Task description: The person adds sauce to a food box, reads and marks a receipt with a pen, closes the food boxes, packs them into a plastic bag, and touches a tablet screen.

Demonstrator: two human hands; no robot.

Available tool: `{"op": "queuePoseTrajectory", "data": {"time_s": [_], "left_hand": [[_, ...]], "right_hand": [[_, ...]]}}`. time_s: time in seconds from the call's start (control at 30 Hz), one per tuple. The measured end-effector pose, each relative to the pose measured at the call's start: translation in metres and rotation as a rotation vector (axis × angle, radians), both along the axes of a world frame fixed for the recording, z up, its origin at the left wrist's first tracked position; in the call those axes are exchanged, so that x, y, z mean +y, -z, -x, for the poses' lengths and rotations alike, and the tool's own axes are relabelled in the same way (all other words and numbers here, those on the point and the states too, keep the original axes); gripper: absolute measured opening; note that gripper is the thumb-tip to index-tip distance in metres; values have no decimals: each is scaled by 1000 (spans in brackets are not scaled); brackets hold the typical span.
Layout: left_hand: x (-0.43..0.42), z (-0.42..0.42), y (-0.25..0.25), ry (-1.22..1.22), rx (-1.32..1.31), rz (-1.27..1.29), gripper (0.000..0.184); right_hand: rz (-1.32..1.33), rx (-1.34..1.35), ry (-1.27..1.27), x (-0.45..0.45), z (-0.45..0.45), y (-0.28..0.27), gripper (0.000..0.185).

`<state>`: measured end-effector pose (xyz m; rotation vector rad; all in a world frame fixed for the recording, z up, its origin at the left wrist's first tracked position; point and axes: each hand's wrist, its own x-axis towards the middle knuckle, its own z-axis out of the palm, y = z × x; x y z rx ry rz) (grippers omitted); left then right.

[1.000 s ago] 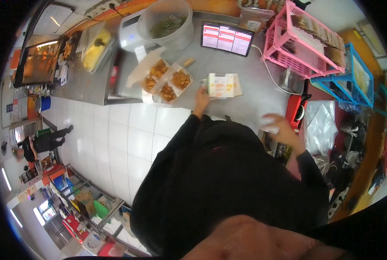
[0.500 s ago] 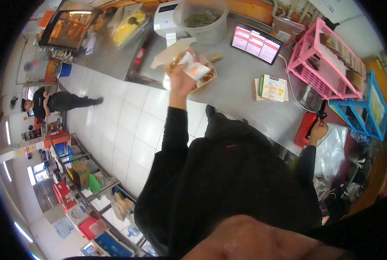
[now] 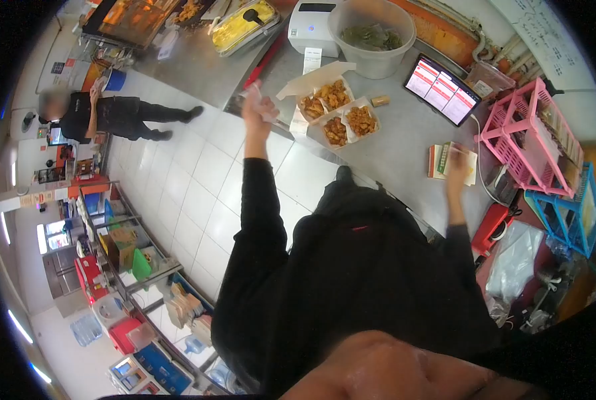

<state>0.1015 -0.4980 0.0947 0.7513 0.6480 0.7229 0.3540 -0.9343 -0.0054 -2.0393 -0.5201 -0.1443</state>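
Note:
Two joined parts of a white takeaway box (image 3: 316,121) hold fried chicken (image 3: 361,121) at the counter's front edge, its lid tipped up. My left hand (image 3: 260,109) is raised left of the box, apart from it, fingers curled round a pale crumpled wrapper (image 3: 252,93); motion blurs its details. My right hand (image 3: 455,175) is smeared over a small stack of printed cards (image 3: 441,160) on the counter; whether it grips any of them is unclear. A red tape dispenser (image 3: 489,229) sits to the right of that hand.
Behind the box stand a label printer (image 3: 314,30) and a clear tub (image 3: 371,47) with green contents. A tablet (image 3: 441,89) leans at the back, with pink (image 3: 531,143) and blue baskets (image 3: 568,210) rightward. Another person (image 3: 114,117) stands across the tiled floor.
My left hand has moved left off the box, and the white packet no longer covers the chicken. My right hand has left the tape dispenser for the cards. The view has shifted.

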Motion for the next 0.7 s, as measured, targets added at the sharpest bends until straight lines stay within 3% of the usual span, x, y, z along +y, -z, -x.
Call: {"op": "queuePoseTrajectory", "data": {"time_s": [0.03, 0.07, 0.1, 0.17, 0.23, 0.33, 0.4, 0.47, 0.57, 0.6, 0.7], "left_hand": [[23, -4, 54, -65, 284, -70, 51], [44, -4, 111, 13, 593, -230, 49], [74, -2, 206, -74, 654, -418, 46], [40, -25, 193, 31, 863, -610, 51], [38, -36, 196, 182, 789, -1028, 52], [38, -49, 219, 254, 966, -1039, 57], [15, -49, 209, 219, 912, -979, 61], [-9, -44, 225, 136, 795, -948, 62], [-63, -44, 256, -74, 769, -1222, 63], [-87, -42, 246, 54, 916, -1064, 65], [-121, -37, 228, 205, 706, -560, 64]], "right_hand": [[-10, 110, -136, 44, 24, 16, 33], [46, 575, -188, 81, 49, 14, 46], [-21, 775, -152, 109, 61, 56, 61], [89, 832, -62, 153, 82, 84, 71], [97, 707, 7, 177, 90, 120, 70], [207, 646, 54, 181, 97, 121, 69], [234, 663, 32, 180, 94, 107, 67], [-20, 765, 52, 172, 94, 116, 67], [-202, 821, 176, 156, 89, 145, 64], [-229, 822, 232, 147, 87, 151, 63], [-78, 839, 328, 108, 76, 114, 61]]}}
